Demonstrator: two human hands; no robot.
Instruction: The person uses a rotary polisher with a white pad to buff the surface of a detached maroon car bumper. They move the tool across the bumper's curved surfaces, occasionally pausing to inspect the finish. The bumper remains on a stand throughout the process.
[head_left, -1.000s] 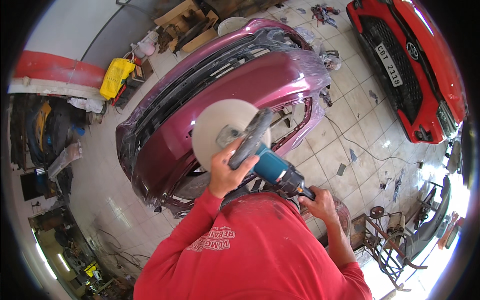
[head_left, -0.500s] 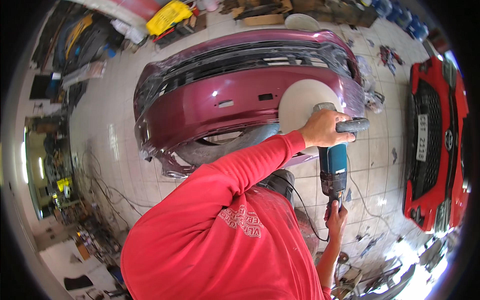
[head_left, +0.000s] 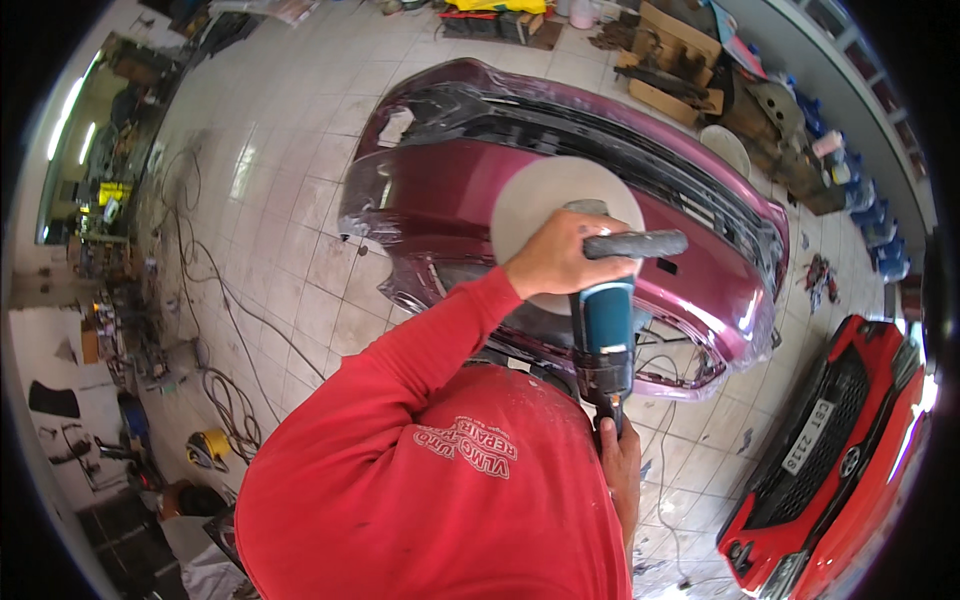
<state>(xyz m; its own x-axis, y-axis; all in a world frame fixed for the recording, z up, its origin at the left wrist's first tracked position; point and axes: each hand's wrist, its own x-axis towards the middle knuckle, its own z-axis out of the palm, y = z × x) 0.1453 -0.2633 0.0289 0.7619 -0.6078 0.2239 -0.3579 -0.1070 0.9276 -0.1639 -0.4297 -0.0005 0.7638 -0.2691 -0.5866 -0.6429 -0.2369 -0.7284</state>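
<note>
Purple bumper (head_left: 450, 190), seen from where I stand, spanning the floor directly ahead of the person in the red shirt (head_left: 420, 510). Off to the right stands a red car front (head_left: 835, 450). Over the purple bumper's middle is the teal-and-black polisher (head_left: 607, 315), its round white pad (head_left: 525, 205) facing down (whether it touches the paint, I cannot tell). The left hand (head_left: 560, 252) is curled around the polisher's head beside the dark front handle (head_left: 640, 244); the right hand (head_left: 620, 462) is wrapped around the rear handle (head_left: 608, 408), its underside fingers hidden. The step in hand is probably buffing; the next move seems to call for a flat pad and firm support from both hands. Smallest details: a number plate (head_left: 808, 438) with dark characters on the red car front, and pale printed lettering (head_left: 470, 445) on the shirt.
</note>
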